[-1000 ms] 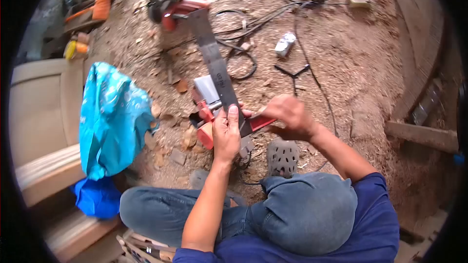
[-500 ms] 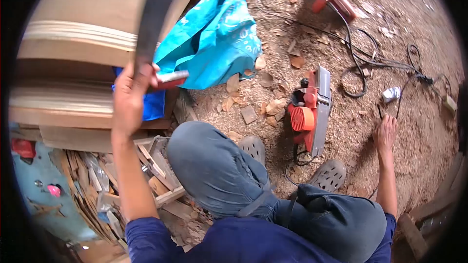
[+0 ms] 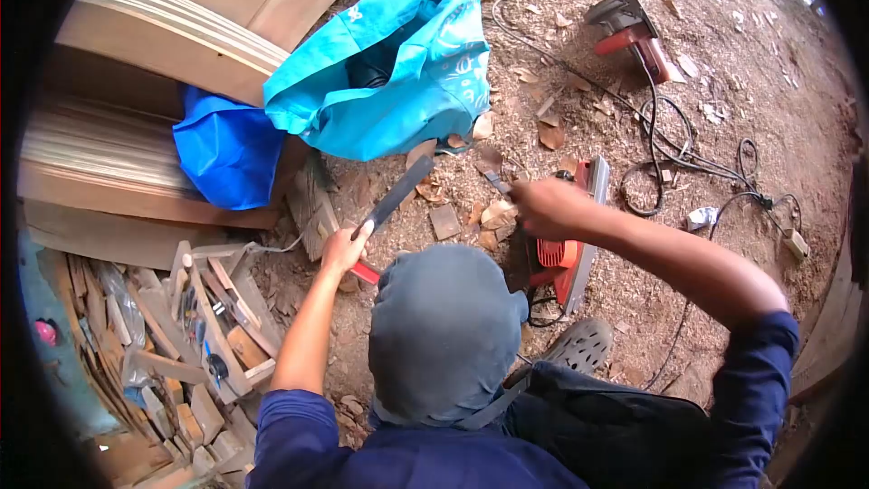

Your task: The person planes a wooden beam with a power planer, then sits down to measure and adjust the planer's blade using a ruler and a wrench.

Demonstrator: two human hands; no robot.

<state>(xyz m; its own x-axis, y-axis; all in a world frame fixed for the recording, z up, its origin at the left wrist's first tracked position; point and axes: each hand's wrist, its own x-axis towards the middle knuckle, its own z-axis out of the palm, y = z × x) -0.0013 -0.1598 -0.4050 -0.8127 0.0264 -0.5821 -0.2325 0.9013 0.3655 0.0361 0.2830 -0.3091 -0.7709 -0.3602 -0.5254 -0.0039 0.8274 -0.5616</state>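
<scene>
My left hand [image 3: 342, 251] is closed around a long dark flat bar [image 3: 403, 192], tilted up and to the right. A red handle-like piece [image 3: 365, 273] sticks out below the same hand. Over the orange-and-grey electric planer [image 3: 572, 258], my right hand [image 3: 548, 206] is curled closed. A small grey flat tip [image 3: 496, 183] shows just beyond its fingers; the rest of that item is hidden. The planer lies on the ground, partly covered by the right hand and forearm.
A turquoise bag [image 3: 398, 81] and a blue bag [image 3: 231, 149] lie by stacked boards [image 3: 109, 163]. A wooden tool crate [image 3: 222, 344] stands among offcuts at lower left. A circular saw [image 3: 634, 36] and tangled cable [image 3: 652, 163] lie upper right, near a foil scrap [image 3: 701, 217].
My left hand has come down and right with the dark bar, away from the boards. My right hand has left the ground at the right and swung in over the planer.
</scene>
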